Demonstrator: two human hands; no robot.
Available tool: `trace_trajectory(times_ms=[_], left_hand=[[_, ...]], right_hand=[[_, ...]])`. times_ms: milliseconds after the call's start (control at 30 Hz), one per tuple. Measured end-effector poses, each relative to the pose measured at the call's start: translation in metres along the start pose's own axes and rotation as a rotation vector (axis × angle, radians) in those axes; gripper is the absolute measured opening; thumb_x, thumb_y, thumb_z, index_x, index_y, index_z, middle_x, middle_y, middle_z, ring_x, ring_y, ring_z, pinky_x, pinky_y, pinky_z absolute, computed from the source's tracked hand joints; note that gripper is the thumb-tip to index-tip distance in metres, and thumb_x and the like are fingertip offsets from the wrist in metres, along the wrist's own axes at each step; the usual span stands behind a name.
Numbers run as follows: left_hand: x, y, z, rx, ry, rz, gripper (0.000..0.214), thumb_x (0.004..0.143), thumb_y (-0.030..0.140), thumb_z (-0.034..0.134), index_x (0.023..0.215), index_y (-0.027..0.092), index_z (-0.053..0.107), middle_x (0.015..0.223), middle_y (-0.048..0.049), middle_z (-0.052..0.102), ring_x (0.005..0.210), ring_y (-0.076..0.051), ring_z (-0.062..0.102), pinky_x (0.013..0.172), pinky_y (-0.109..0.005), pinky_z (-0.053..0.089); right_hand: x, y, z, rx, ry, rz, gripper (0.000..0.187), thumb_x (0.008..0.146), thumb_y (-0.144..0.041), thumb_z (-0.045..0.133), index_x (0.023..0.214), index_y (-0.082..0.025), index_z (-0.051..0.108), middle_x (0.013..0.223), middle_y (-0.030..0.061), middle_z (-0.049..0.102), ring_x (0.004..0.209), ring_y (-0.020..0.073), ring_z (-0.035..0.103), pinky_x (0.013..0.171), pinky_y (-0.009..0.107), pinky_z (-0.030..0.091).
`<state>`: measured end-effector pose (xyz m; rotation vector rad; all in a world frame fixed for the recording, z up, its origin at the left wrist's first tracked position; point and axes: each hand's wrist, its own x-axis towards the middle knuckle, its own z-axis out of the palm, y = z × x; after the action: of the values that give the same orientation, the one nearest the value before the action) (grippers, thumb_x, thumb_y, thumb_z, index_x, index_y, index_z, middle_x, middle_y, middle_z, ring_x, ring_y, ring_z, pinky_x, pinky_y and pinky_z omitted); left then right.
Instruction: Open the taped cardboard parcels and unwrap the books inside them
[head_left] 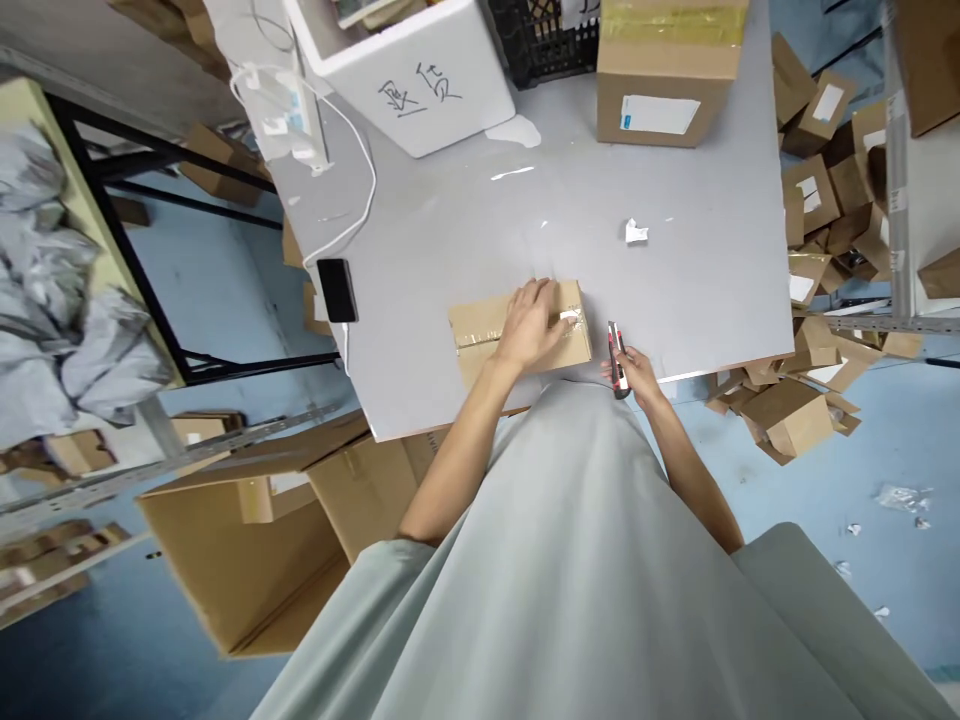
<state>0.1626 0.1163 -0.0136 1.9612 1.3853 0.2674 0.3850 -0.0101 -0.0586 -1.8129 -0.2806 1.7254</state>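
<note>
A small cardboard box (pixel 480 322) sealed with clear tape lies near the front edge of the table. My left hand (pixel 529 322) grips it from above, the fingers bent toward its far side and the thumb by a small white patch at the right end. Just right of the box, my right hand (pixel 634 374) is closed around a red and black box cutter (pixel 619 362) at the table's edge. The cutter points away from me and does not touch the box. Whether its blade is out I cannot make out.
On the grey table (pixel 465 220) are a crumpled white scrap (pixel 635 232), a phone (pixel 337 290) on a cable, a power strip (pixel 304 125), a white foam box (pixel 420 85) and a taped carton (pixel 664 75). A large open carton (pixel 247 560) stands lower left; flattened boxes (pixel 802 405) lie right.
</note>
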Motion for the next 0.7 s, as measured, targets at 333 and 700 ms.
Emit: trace_trajectory(times_ms=[333,700], left_hand=[[0.028,0.021,0.011,0.084,0.043,0.015,0.027,0.099,0.038,0.068,0.117,0.019,0.074,0.119,-0.0174,0.071,0.116,-0.038,0.067,0.11,-0.052,0.051],[-0.044,0.025,-0.064,-0.351,0.304,-0.099,0.029,0.1,0.047,0.071,0.115,0.022,0.074,0.119,-0.0083,0.073,0.118,-0.028,0.069,0.109,-0.041,0.055]], right_hand=[[-0.014,-0.013,0.034,0.344,-0.053,0.224,0.019,0.11,-0.038,0.063,0.102,-0.021,0.06,0.07,0.0053,0.077,0.074,0.0253,0.084,0.069,0.034,0.071],[-0.137,-0.061,0.04,0.068,-0.136,-0.138,0.05,0.091,-0.071,0.079,0.105,-0.026,0.061,0.102,0.0029,0.075,0.107,0.0304,0.086,0.072,0.031,0.07]])
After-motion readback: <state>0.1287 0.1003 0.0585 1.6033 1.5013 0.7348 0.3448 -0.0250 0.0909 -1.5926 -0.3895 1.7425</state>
